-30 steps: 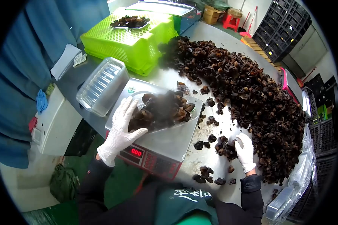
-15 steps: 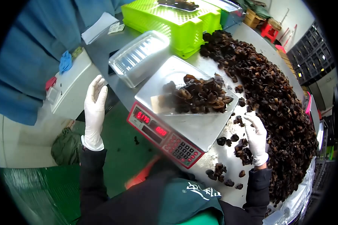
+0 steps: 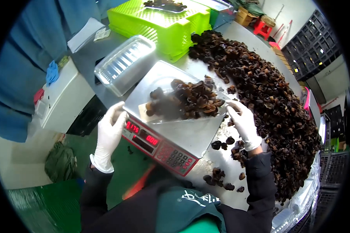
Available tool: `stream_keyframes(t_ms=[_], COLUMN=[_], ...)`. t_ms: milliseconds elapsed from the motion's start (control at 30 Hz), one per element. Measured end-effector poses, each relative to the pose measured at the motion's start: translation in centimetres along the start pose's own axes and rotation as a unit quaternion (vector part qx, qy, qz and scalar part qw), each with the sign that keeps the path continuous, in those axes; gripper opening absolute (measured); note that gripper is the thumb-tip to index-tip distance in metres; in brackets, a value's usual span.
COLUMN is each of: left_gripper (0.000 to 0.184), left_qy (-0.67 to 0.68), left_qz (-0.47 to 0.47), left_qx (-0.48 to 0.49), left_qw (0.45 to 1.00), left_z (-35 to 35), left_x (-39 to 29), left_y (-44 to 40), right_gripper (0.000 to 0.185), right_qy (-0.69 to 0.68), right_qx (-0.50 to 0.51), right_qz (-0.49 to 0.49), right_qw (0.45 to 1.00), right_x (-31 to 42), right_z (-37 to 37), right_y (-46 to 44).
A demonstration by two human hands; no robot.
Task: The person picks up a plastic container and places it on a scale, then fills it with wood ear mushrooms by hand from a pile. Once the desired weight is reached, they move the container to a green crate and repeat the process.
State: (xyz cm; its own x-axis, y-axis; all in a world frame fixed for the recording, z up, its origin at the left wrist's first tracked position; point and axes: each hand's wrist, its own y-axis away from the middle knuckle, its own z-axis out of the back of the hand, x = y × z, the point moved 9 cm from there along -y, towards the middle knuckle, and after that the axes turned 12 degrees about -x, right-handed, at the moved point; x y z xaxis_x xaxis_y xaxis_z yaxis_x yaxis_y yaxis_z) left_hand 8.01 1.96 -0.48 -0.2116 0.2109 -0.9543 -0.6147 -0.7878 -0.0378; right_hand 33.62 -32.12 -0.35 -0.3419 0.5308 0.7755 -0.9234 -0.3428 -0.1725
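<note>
A clear plastic tray filled with dark wood-ear-like pieces (image 3: pixel 196 99) lies on the metal plate of a red-framed scale (image 3: pixel 175 139), whose red digits are lit. My left hand (image 3: pixel 109 134), in a white glove, is by the scale's left corner, thumb and fingers apart and nothing visible between them. At the tray's right end is my gloved right hand (image 3: pixel 243 122), its thumb and fingertips closed at the tray's edge. Several loose dark pieces (image 3: pixel 221 144) lie beside the scale, near my right hand.
A large heap of dark pieces (image 3: pixel 268 105) spreads along the right. Stacked clear trays (image 3: pixel 125 64) stand behind the scale, beside a green basket (image 3: pixel 159 25). Papers (image 3: pixel 84 35) lie at the back left. Clear plastic wrap (image 3: pixel 303 200) is at the lower right.
My left hand has left the tray, swung out left, then come back to the scale's corner. My right hand has moved from the loose pieces to the tray's right end. The view has shifted.
</note>
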Motion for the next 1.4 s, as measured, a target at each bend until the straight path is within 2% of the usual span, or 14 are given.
stream_keyframes(t_ms=[67,100,167,400,533,733,867,967,1067,1167,1233,1300,1367,1400], left_gripper=[0.034,0.033,0.034,0.031,0.03,0.026,0.022,0.015,0.02,0.034,0.045,0.062,0.061,0.061], left_qy=[-0.007,-0.005,0.005,0.034,0.066,0.108,0.117,0.128,0.144,0.221,0.274,0.337,0.331,0.329], left_qz=[0.072,0.102,0.15,0.118,0.076,-0.033,-0.015,-0.032,0.059,0.099,0.06,0.053,0.043,0.041], left_qx=[0.029,0.061,0.109,0.042,0.039,0.066,0.065,0.022,-0.006,0.015,-0.004,0.026,0.026,0.027], left_qw=[0.997,0.993,0.983,0.991,0.994,0.991,0.991,0.991,0.988,0.97,0.96,0.94,0.942,0.943], left_z=[-2.1,-3.4,-5.5,-6.5,-7.0,-8.9,-10.4,-11.2,-11.7,-12.8,-13.2,-13.5,-14.1,-14.4], left_x=[0.5,0.8,1.2,-0.1,-1.7,-6.7,-6.6,-4.2,-2.2,-1.0,-1.3,-2.6,-4.1,-3.8], left_y=[0.7,1.1,1.8,-0.4,-6.1,-19.5,-29.2,-36.0,-39.7,-42.5,-43.7,-43.2,-41.6,-41.3], right_gripper=[0.035,0.035,0.035,0.013,0.011,0.008,0.006,0.013,0.008,0.01,0.008,0.013,0.016,0.018], right_qy=[-0.012,-0.052,-0.075,-0.145,-0.129,-0.265,-0.336,-0.263,-0.338,-0.228,-0.356,-0.343,-0.369,-0.493], right_qx=[0.017,0.046,0.048,0.054,0.042,0.0,0.016,-0.052,-0.021,-0.004,0.031,0.064,0.084,0.15], right_qz=[-0.037,-0.116,-0.095,-0.131,-0.094,-0.095,-0.073,-0.053,-0.051,0.319,0.283,0.223,0.194,-0.005], right_qw=[0.999,0.991,0.991,0.979,0.986,0.96,0.939,0.962,0.94,0.92,0.89,0.91,0.905,0.857], right_x=[-0.6,-0.1,-0.1,-0.5,0.8,4.4,5.4,4.3,4.3,8.8,9.4,11.3,10.9,10.3], right_z=[-1.0,-1.3,-2.1,-3.1,-3.4,-5.9,-10.1,-13.5,-16.7,-17.6,-18.6,-18.2,-19.5,-20.2], right_y=[-0.6,-0.5,-1.0,-1.6,-5.1,-15.0,-21.8,-26.2,-28.5,-29.1,-29.5,-28.7,-28.9,-28.3])
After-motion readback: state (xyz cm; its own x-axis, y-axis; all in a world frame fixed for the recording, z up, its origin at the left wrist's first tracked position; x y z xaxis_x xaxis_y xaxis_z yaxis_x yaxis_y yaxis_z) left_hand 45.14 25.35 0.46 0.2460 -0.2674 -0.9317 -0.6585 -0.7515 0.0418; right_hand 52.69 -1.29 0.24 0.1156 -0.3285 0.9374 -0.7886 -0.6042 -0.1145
